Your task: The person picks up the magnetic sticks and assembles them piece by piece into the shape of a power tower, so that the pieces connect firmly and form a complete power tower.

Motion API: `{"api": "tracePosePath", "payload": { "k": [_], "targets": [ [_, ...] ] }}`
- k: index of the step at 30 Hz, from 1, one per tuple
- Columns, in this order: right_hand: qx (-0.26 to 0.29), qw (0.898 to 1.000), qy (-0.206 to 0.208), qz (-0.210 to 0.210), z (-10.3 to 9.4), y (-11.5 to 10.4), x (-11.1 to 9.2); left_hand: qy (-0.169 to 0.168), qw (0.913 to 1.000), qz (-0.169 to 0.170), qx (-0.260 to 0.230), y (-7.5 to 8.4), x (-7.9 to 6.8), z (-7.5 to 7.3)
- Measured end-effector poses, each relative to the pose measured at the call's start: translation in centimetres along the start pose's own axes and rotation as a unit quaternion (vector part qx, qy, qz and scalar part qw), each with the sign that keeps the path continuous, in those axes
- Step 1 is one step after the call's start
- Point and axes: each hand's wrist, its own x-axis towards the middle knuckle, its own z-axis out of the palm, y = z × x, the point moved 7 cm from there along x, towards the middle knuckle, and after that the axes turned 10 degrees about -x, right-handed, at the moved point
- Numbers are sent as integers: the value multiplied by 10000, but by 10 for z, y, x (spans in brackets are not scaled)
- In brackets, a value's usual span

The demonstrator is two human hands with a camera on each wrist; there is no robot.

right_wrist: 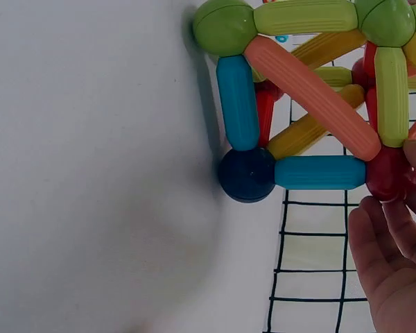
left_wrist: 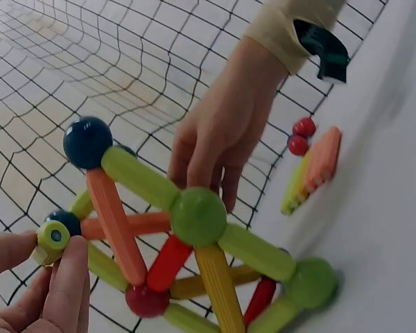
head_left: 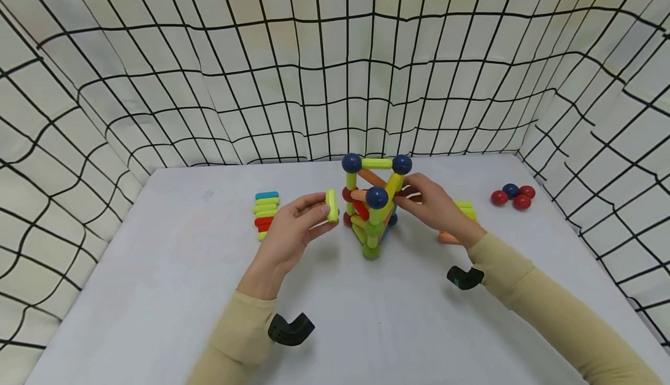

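Observation:
A tower of magnetic sticks and balls (head_left: pixel 376 198) stands on the table, with dark blue balls at its top corners. To its left, my left hand (head_left: pixel 290 228) pinches a light green magnetic stick (head_left: pixel 331 206), held upright beside the tower. The left wrist view shows that stick's magnet end (left_wrist: pixel 54 236) between fingers and thumb, near a blue ball (left_wrist: pixel 64 223). On the tower's right side my right hand (head_left: pixel 434 202) grips a red ball (right_wrist: pixel 388 173), where a blue stick (right_wrist: pixel 320 173) and an orange stick (right_wrist: pixel 312 97) meet. Part of that ball is hidden by the fingers.
Left of the tower lies a row of loose sticks (head_left: pixel 267 201), blue, green and red. Green and orange sticks (head_left: pixel 449 238) lie behind the right forearm. Several red and blue balls (head_left: pixel 521 202) sit at the right. Black netting (head_left: pixel 324 68) surrounds the white table (head_left: pixel 157 292).

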Motion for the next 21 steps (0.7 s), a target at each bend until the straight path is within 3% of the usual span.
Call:
{"api": "tracePosePath", "payload": {
  "k": [3, 10, 21],
  "targets": [
    [-15, 10000, 29, -78, 1, -1, -2, 11, 9991, 81, -419, 6, 5, 17],
    [17, 9999, 36, -127, 2, -3, -5, 104, 9966, 99, -807, 11, 16, 44],
    [16, 9999, 39, -100, 2, -3, -7, 685, 9903, 147, -1196, 9, 19, 53]
  ]
}}
